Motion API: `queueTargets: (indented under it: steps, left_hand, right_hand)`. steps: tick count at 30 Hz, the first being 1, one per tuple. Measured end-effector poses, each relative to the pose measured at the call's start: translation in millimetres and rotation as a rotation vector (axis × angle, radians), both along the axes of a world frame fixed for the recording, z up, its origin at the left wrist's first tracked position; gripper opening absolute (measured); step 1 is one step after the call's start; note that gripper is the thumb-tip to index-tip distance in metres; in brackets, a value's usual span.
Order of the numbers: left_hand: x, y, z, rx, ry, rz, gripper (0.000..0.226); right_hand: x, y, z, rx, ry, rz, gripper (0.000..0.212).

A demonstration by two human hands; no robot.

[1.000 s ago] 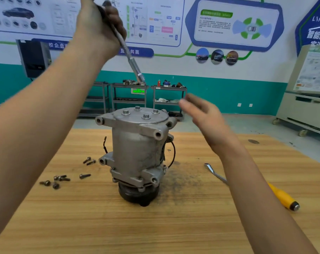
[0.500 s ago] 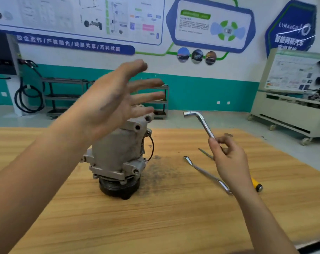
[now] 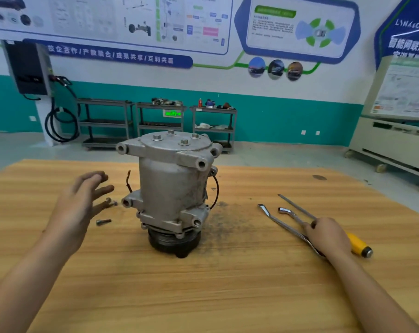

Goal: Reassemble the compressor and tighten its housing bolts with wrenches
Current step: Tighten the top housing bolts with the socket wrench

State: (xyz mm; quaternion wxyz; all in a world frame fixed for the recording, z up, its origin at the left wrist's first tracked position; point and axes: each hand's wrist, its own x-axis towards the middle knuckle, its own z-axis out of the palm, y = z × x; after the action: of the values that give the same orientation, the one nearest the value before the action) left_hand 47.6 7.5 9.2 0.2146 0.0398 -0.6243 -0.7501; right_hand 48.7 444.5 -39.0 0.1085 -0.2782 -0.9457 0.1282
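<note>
The grey compressor (image 3: 172, 186) stands upright on its black pulley in the middle of the wooden table (image 3: 203, 296), with several bolts in its top cover. My left hand (image 3: 80, 207) hovers left of it with fingers spread, holding nothing, above loose bolts (image 3: 103, 221). My right hand (image 3: 328, 235) is down on the table at the right, fingers curled round the L-shaped socket wrench (image 3: 287, 212), which lies on the wood.
A flat pry bar (image 3: 275, 221) and a yellow-handled screwdriver (image 3: 358, 243) lie beside the wrench. Dark grime stains the table right of the compressor. Shelving carts stand by the far teal wall, and a white cabinet stands at the right.
The wrench passed from my left hand to my right, which has lowered it onto the table beside the pry bar. My left hand dropped to the left of the compressor.
</note>
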Motion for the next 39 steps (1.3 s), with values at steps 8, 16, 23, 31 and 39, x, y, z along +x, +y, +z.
queueTargets:
  steps: [8, 16, 23, 31, 39]
  left_hand:
    - [-11, 34, -36, -0.027, -0.205, -0.348, 0.031]
    - [-1, 34, -37, -0.103, -0.093, -0.335, 0.054]
    - [4, 31, -41, -0.205, -0.061, -0.199, 0.026]
    - [6, 43, -44, -0.153, -0.158, -0.241, 0.030]
    - [-6, 47, -29, -0.080, -0.326, -0.202, 0.034]
  right_hand:
    - [6, -107, 59, -0.823, 0.454, 0.671, 0.090]
    - [-24, -180, 75, -0.894, 0.328, 1.060, 0.102]
    - [-35, -179, 73, -0.933, 0.266, 1.061, 0.127]
    - [-34, -172, 39, -1.191, 0.023, 1.011, 0.152]
    - [-22, -176, 37, -1.090, 0.046, 0.963, 0.128]
